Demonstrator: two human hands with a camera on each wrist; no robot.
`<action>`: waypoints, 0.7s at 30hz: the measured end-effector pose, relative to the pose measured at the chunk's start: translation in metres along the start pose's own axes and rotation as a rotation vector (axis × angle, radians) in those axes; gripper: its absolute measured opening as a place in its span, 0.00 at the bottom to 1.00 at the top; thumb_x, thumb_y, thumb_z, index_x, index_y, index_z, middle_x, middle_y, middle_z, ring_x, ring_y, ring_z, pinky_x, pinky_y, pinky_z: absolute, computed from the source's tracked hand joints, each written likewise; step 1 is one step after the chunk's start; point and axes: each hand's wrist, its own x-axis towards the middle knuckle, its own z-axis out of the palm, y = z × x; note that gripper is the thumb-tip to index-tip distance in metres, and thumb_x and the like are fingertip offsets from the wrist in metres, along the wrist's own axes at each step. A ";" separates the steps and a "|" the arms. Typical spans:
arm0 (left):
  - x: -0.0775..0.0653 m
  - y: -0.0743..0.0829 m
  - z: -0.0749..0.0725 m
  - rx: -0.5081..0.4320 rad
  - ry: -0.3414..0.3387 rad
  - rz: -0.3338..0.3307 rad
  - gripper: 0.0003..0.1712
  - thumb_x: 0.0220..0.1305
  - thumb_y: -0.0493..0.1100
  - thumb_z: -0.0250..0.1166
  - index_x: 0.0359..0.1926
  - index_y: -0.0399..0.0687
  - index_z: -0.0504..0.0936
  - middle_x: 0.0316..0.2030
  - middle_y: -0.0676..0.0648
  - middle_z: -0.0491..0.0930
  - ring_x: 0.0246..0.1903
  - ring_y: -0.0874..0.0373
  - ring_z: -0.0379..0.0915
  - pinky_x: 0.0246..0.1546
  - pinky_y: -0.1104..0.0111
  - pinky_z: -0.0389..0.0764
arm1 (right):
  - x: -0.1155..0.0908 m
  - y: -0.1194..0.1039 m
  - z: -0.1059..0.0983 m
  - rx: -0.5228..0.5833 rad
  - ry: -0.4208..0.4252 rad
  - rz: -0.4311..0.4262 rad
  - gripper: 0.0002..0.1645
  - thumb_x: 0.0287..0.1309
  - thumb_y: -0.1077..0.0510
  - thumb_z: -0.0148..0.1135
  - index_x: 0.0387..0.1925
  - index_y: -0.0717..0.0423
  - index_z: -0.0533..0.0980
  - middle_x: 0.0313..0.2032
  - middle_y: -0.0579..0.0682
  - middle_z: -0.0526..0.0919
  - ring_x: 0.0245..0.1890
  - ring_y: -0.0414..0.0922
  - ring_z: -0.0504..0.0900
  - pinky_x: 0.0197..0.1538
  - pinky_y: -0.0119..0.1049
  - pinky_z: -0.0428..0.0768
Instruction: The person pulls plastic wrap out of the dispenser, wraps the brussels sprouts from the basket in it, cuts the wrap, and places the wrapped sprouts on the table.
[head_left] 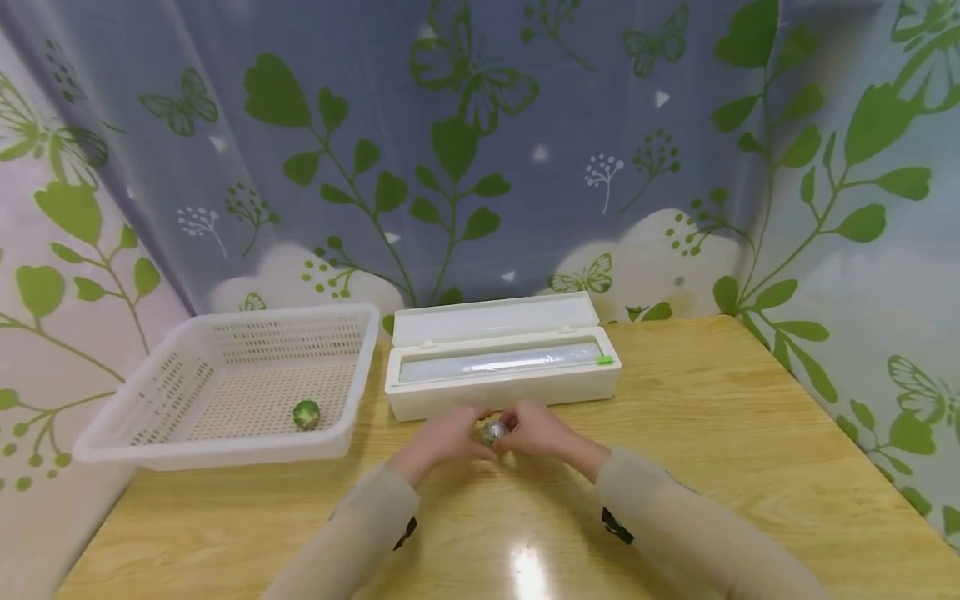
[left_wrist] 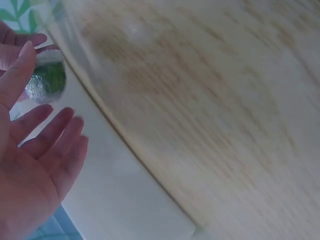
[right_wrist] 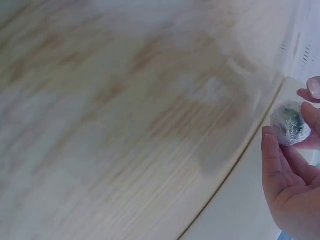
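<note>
White perforated basket [head_left: 225, 452] left of the cling film dispenser [head_left: 517, 392]; a bare Brussels sprout [head_left: 306, 415] inside it. Left hand [head_left: 447, 433] in front of dispenser, reaching inward, palm cupped, fingers loosely bent and parted beside the film-wrapped Brussels sprout [head_left: 492, 432]; contact of its thumb: cannot tell. Wrapped sprout just in front of dispenser, between both hands; near-round, no clear long axis or pointing direction. Right hand [head_left: 536, 429] in front of dispenser, angled inward, thumb and bent fingertips pinching the wrapped sprout. Dispenser lid [head_left: 495, 321] raised behind; dispenser long axis left–right.
</note>
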 end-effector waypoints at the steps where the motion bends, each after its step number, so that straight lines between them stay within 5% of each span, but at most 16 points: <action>1: -0.001 0.000 -0.002 0.009 0.011 0.001 0.34 0.45 0.50 0.70 0.51 0.36 0.72 0.46 0.41 0.75 0.46 0.49 0.70 0.44 0.61 0.71 | -0.001 0.000 -0.002 0.014 0.005 0.002 0.12 0.39 0.60 0.68 0.26 0.63 0.76 0.25 0.48 0.78 0.25 0.40 0.74 0.28 0.31 0.74; 9: -0.012 -0.003 -0.008 0.016 0.119 0.017 0.28 0.54 0.50 0.63 0.51 0.36 0.72 0.47 0.41 0.74 0.47 0.48 0.69 0.47 0.59 0.69 | -0.011 0.007 -0.020 0.106 0.038 0.021 0.16 0.42 0.63 0.66 0.34 0.69 0.74 0.30 0.53 0.79 0.31 0.46 0.78 0.33 0.34 0.76; 21: -0.030 -0.013 -0.017 0.049 0.310 -0.037 0.26 0.54 0.49 0.63 0.48 0.35 0.73 0.47 0.40 0.73 0.47 0.47 0.69 0.48 0.58 0.69 | -0.030 0.018 -0.048 0.104 0.134 0.060 0.20 0.44 0.63 0.66 0.39 0.70 0.73 0.34 0.56 0.77 0.33 0.49 0.78 0.33 0.36 0.77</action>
